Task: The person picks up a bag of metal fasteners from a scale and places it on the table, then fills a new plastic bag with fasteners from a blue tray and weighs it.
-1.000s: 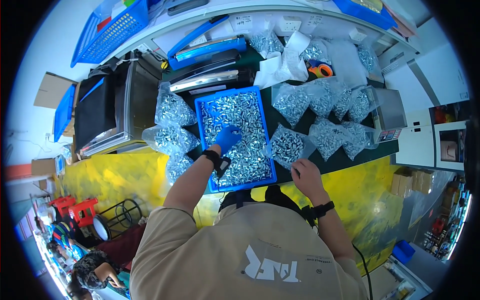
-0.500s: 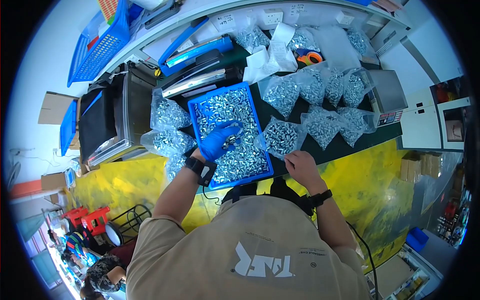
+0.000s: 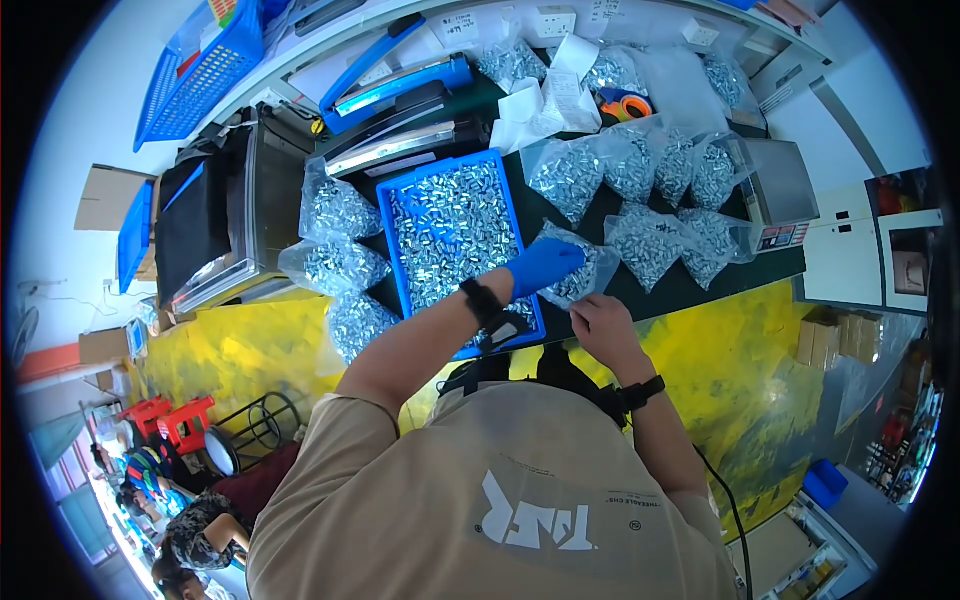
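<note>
My left hand, in a blue glove, is over the mouth of a clear plastic bag partly filled with small silvery metal cylinders. Its back is turned up, and its palm and most of the finger undersides are hidden, so its grip does not show. At the bag's near edge my bare right hand is closed, pinching the plastic. To the left lies a blue tray spread with many of the same loose metal pieces. The tray's blue bottom shows through in one patch.
Several filled plastic bags lie right of and behind the open bag; others line the tray's left. Behind are bag sealers, paper slips and an orange tape roll. A metal-topped device stands at right.
My left hand, which held metal pieces above the tray, has moved right to the bag's mouth. My right hand has stayed at the bag's edge.
</note>
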The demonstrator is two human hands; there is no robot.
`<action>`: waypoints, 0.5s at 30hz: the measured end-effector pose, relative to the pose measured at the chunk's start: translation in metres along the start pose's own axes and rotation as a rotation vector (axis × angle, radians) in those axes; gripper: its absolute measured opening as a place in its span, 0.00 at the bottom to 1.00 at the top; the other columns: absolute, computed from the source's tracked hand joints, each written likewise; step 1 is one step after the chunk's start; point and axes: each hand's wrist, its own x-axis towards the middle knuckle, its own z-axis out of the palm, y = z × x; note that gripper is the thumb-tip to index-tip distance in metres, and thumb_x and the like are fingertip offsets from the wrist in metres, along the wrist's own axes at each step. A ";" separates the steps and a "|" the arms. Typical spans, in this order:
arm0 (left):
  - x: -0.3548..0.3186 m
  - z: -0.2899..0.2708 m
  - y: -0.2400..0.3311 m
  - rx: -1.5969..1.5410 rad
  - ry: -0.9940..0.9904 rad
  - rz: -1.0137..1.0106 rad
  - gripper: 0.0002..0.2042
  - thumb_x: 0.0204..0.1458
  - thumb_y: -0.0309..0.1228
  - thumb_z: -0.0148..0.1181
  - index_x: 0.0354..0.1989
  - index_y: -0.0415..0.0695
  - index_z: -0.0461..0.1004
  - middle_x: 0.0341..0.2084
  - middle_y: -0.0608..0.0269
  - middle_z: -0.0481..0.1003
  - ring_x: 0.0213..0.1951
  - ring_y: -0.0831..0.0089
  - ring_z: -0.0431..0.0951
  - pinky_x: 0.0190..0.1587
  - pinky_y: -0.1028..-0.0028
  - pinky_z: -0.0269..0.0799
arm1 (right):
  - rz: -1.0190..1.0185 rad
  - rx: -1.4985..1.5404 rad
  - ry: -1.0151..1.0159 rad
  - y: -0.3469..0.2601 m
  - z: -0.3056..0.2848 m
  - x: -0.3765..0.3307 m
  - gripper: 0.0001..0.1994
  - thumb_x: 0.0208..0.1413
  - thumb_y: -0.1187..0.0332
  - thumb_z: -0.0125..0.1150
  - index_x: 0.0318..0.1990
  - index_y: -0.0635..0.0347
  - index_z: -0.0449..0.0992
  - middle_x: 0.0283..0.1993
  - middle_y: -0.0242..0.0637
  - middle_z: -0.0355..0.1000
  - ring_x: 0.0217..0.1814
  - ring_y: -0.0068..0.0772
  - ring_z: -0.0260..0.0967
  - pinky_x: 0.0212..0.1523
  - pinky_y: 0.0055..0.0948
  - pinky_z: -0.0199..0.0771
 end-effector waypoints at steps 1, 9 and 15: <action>-0.006 -0.005 0.004 0.018 0.010 0.024 0.15 0.61 0.35 0.55 0.49 0.37 0.76 0.36 0.61 0.79 0.37 0.74 0.78 0.44 0.73 0.75 | 0.024 0.001 0.004 0.000 0.001 0.000 0.06 0.51 0.72 0.61 0.37 0.59 0.80 0.37 0.41 0.76 0.38 0.46 0.73 0.39 0.39 0.74; -0.075 -0.123 -0.077 0.229 0.746 0.074 0.11 0.57 0.33 0.58 0.36 0.36 0.80 0.29 0.56 0.80 0.32 0.70 0.80 0.35 0.69 0.73 | 0.005 0.026 0.078 0.004 0.004 0.003 0.09 0.51 0.72 0.61 0.41 0.58 0.78 0.45 0.40 0.74 0.36 0.45 0.74 0.37 0.37 0.75; -0.142 -0.119 -0.161 0.716 0.769 -0.058 0.13 0.51 0.34 0.61 0.42 0.39 0.79 0.38 0.48 0.79 0.40 0.49 0.78 0.43 0.60 0.76 | 0.016 0.005 0.086 -0.005 -0.019 0.010 0.09 0.51 0.74 0.62 0.41 0.59 0.78 0.46 0.38 0.74 0.31 0.39 0.74 0.33 0.32 0.75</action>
